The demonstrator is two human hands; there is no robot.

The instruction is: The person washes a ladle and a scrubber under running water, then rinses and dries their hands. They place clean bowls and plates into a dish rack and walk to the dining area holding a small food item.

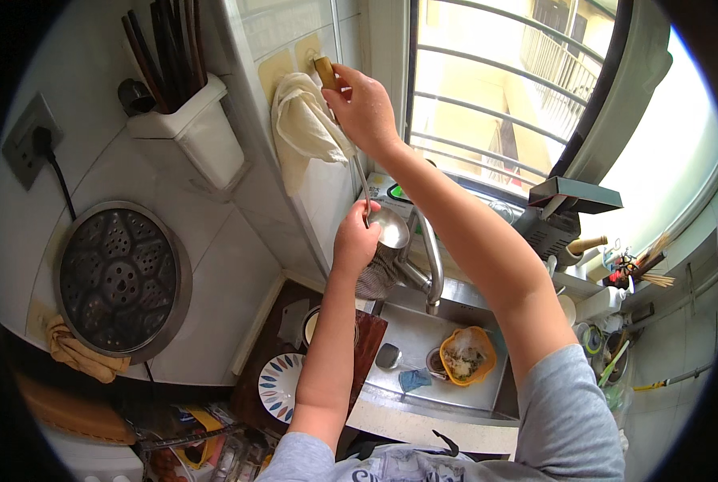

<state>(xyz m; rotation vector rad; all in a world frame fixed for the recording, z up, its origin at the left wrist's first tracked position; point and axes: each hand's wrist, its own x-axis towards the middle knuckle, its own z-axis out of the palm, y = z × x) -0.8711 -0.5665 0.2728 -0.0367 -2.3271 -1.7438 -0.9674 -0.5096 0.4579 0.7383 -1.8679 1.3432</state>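
Note:
My right hand (362, 108) is raised to the tiled wall, its fingers around the brownish handle end (325, 72) of a long metal ladle, beside an adhesive wall hook (310, 51). Lower down, my left hand (357, 238) grips the ladle's thin metal shaft just above its round steel bowl (390, 229). A cream cloth (304, 117) hangs on the wall immediately left of the shaft and partly overlaps it. Whether the handle end touches the hook cannot be told.
Below are a steel sink (413, 337) with a faucet (434, 259), an orange basket (468, 356) of scraps and a blue cloth (415, 380). A patterned plate (280, 385) lies on a wooden board at left. A chopstick holder (190, 132) and a round perforated rack (121, 280) are on the left wall.

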